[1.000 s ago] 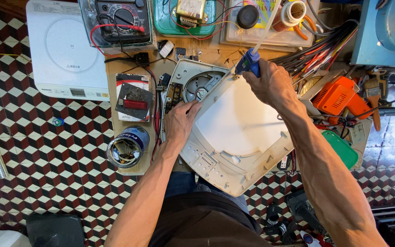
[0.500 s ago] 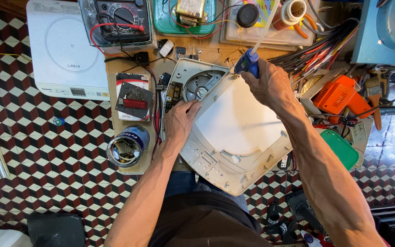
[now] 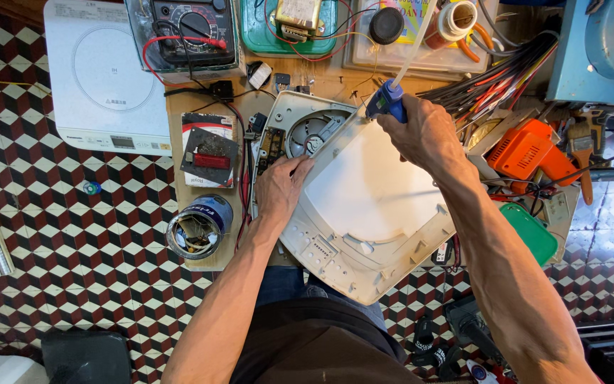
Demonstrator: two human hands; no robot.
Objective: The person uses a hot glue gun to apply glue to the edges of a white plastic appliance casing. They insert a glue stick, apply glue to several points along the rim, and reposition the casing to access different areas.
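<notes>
Cover, white plastic, is lying tilted across my workbench; my left hand is pressing flat on its left edge, while my right hand is gripping a blue tool, possibly a screwdriver, at its top corner.

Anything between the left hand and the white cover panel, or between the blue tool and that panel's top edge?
Nothing visible. The left hand lies flat on the white cover panel. The right hand holds the blue tool right at the panel's top edge.
</notes>
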